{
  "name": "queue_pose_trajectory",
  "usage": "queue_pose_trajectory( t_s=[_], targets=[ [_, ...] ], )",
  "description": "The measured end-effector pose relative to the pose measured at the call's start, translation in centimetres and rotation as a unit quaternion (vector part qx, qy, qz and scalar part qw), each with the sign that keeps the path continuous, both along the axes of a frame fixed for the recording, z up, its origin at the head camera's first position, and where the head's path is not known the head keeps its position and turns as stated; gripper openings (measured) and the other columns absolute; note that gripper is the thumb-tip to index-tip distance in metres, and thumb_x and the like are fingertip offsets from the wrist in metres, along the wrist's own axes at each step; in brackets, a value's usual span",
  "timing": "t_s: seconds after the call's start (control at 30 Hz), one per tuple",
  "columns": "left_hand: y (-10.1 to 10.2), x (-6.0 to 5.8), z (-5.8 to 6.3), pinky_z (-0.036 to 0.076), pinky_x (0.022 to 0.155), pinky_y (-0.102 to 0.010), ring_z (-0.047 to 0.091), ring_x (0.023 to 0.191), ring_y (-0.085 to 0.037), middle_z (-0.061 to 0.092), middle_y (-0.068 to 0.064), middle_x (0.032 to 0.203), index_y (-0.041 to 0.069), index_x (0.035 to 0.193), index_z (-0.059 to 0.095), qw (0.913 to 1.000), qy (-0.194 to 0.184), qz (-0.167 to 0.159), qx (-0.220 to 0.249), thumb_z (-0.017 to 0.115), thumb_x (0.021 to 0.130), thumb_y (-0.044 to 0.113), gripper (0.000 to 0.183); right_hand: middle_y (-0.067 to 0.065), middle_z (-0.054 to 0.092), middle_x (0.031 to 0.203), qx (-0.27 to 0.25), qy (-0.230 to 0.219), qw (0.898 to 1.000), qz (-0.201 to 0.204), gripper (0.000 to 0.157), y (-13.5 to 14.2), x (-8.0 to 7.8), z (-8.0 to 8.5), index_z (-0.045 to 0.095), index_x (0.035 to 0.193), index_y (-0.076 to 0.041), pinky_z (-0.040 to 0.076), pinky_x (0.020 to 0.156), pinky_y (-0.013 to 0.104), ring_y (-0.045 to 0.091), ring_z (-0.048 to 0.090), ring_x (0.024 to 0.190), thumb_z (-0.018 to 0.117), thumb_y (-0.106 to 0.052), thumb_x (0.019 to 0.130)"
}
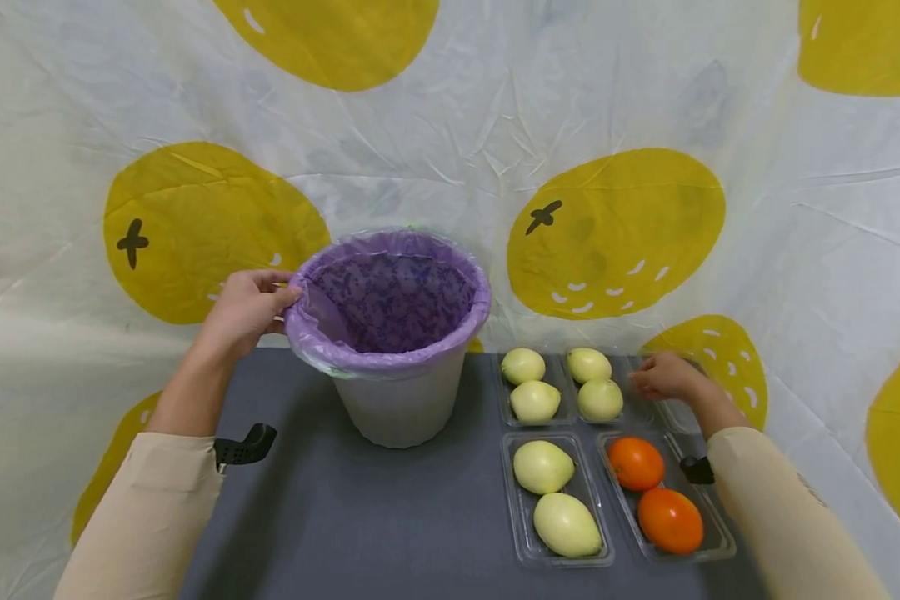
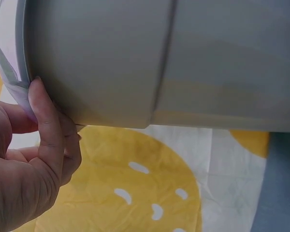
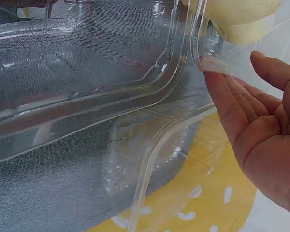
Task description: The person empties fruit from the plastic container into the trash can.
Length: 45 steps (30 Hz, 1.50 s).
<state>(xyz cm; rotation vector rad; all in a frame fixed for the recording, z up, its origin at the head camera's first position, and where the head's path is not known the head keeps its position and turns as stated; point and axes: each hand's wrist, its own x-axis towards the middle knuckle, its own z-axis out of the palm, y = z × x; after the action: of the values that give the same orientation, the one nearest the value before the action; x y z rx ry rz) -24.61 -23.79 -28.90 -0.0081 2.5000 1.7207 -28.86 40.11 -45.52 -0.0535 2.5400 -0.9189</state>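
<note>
At far L, the L hand [image 1: 247,312] has thumb + fingers pinched on the rim of the bin [image 1: 397,408], gripping it along w/ the purple bag [image 1: 390,360] folded over it. The bin looks to stand upright on the grey table [image 1: 345,517], L of the trays; I'd call the lining done, as the bag covers the whole visible rim. No fruit shows inside, tho the very bottom can't be made out. Going R, the far-L tray [image 1: 536,422] and near-L tray [image 1: 566,562] hold 2 pale fruits each, as does the far-mid tray [image 1: 632,408]; the near-R tray [image 1: 712,543] has 2 orange fruits [image 1: 670,521]. So 4 trays look filled, I'd say, w/ no transfer to the bin evident yet. The R hand [image 1: 671,377] is at the R edge of the far-mid tray, fingertips touching its corner, thumb apart, so no firm grasp there. Just beyond, a clear container [image 1: 681,417] at far R is partly hidden; its visible part has no fruit.
</note>
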Motion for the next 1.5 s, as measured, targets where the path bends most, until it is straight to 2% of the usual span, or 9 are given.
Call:
queue_pose_trajectory(
  t_s=[0.17,0.3,0.43,0.57,0.73,0.9,1.07,1.3,1.5],
  targets=[
    [-0.1,0.0,-0.1,0.063,0.072,-0.025,0.070,0.077,-0.004,0.058,-0.008,0.111,-0.005,0.156,0.037,1.0000,-0.002,0.001,0.001,0.053,0.108,0.018,0.055,0.037,0.068,0.116,-0.024,-0.028,0.999,-0.013,0.043,-0.4,-0.3,-0.2,0.052,0.131,0.027,0.062,0.089,0.048,0.044,0.071,0.107,0.053,-0.009,0.106],
    [-0.1,0.0,-0.1,0.063,0.072,-0.025,0.070,0.077,-0.004,0.059,-0.006,0.108,-0.005,0.156,0.038,1.0000,0.000,0.001,0.002,0.054,0.108,0.017,0.055,0.036,0.069,0.111,-0.040,-0.033,0.998,-0.034,0.040,-0.7,-0.5,-0.4,0.052,0.128,0.028,0.063,0.085,0.045,0.037,0.075,0.096,0.054,-0.004,0.104],
    [0.0,0.0,-0.1,0.063,0.071,-0.025,0.070,0.076,-0.004,0.058,-0.006,0.108,-0.005,0.156,0.038,1.0000,-0.001,0.003,0.002,0.054,0.108,0.018,0.055,0.025,0.075,0.095,-0.035,-0.026,0.998,-0.055,0.032,-0.6,-0.8,-1.1,0.062,0.118,0.025,0.064,0.076,0.039,0.024,0.075,0.080,0.058,-0.002,0.101],
    [0.0,-0.1,-0.1,0.063,0.072,-0.026,0.071,0.077,-0.005,0.057,-0.008,0.111,-0.005,0.156,0.038,1.0000,-0.002,0.003,0.004,0.053,0.108,0.018,0.055,0.014,0.077,0.085,-0.041,-0.026,0.996,-0.077,0.025,-0.6,-0.9,-1.6,0.067,0.109,0.022,0.064,0.072,0.036,0.021,0.075,0.073,0.060,0.000,0.099],
    [0.0,-0.1,-0.1,0.063,0.072,-0.025,0.070,0.077,-0.005,0.057,-0.009,0.112,-0.005,0.156,0.038,1.0000,-0.001,0.004,-0.001,0.054,0.108,0.018,0.055,0.018,0.075,0.088,-0.068,-0.039,0.992,-0.095,0.023,-0.9,-0.8,-1.3,0.062,0.111,0.025,0.065,0.074,0.036,0.019,0.074,0.073,0.055,0.005,0.101],
    [0.2,0.0,-0.1,0.063,0.072,-0.025,0.070,0.076,-0.005,0.056,-0.011,0.115,-0.005,0.155,0.039,1.0000,0.000,0.006,-0.003,0.053,0.108,0.018,0.054,0.021,0.072,0.093,-0.067,-0.038,0.993,-0.087,0.027,-0.7,-0.6,-0.9,0.059,0.117,0.026,0.064,0.074,0.035,0.016,0.072,0.074,0.053,0.003,0.104],
    [0.2,0.0,-0.1,0.063,0.072,-0.024,0.070,0.076,-0.004,0.055,-0.011,0.114,-0.005,0.155,0.039,1.0000,0.001,0.007,-0.004,0.053,0.108,0.017,0.054,0.017,0.071,0.091,-0.081,-0.039,0.993,-0.082,0.028,-0.2,-0.4,-0.5,0.055,0.120,0.027,0.063,0.072,0.031,0.015,0.070,0.074,0.052,0.004,0.103],
    [0.2,0.0,-0.2,0.062,0.071,-0.024,0.069,0.075,-0.004,0.056,-0.007,0.108,-0.005,0.155,0.040,1.0000,-0.002,0.008,-0.003,0.053,0.108,0.017,0.053,0.008,0.071,0.084,-0.074,-0.027,0.994,-0.078,0.028,0.5,0.1,0.5,0.057,0.118,0.026,0.062,0.069,0.029,0.012,0.070,0.071,0.054,0.003,0.102],
    [0.1,-0.1,-0.1,0.063,0.071,-0.024,0.070,0.076,-0.005,0.056,-0.009,0.109,-0.005,0.155,0.040,1.0000,0.000,0.009,-0.003,0.054,0.108,0.018,0.054,0.008,0.072,0.084,-0.074,-0.028,0.994,-0.080,0.027,0.7,0.5,1.1,0.056,0.116,0.027,0.062,0.071,0.029,0.012,0.071,0.073,0.054,0.003,0.103]
  ],
)
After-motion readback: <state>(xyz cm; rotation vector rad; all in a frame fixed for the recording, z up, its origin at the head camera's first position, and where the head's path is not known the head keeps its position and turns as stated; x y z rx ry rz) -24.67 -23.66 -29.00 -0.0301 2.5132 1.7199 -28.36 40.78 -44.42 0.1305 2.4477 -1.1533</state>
